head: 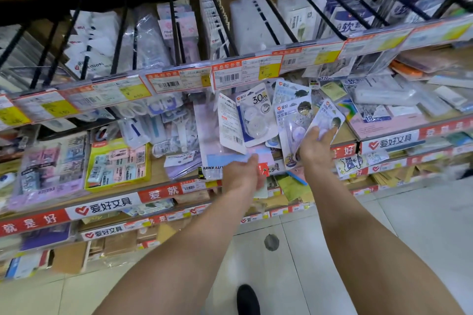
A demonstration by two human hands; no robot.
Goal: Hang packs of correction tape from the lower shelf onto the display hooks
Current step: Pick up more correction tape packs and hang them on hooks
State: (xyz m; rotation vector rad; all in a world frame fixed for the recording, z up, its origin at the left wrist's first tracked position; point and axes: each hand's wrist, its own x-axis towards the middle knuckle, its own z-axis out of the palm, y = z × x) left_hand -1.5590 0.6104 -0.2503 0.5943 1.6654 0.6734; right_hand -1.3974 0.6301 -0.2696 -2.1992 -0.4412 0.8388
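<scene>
Several blister packs of correction tape lie in a loose pile on the lower shelf [163, 174], among them one marked 30m [256, 115] and one with a cartoon face [294, 123]. My right hand [316, 146] grips a tilted pack [329, 116] at the pile's right side. My left hand [243, 174] reaches in under the pile and holds a flat pastel blue-and-pink pack [230, 157] at the shelf's front edge. Black display hooks [271, 7] stick out above the shelf, loaded with hanging packs.
A rail of price tags [243, 71] runs across the hook ends, just above the pile. Scissors packs [163, 123] and a yellow box of erasers [117, 163] fill the shelf to the left. Ruler packs [378, 110] lie right. More shelves and tiled floor [409, 225] are below.
</scene>
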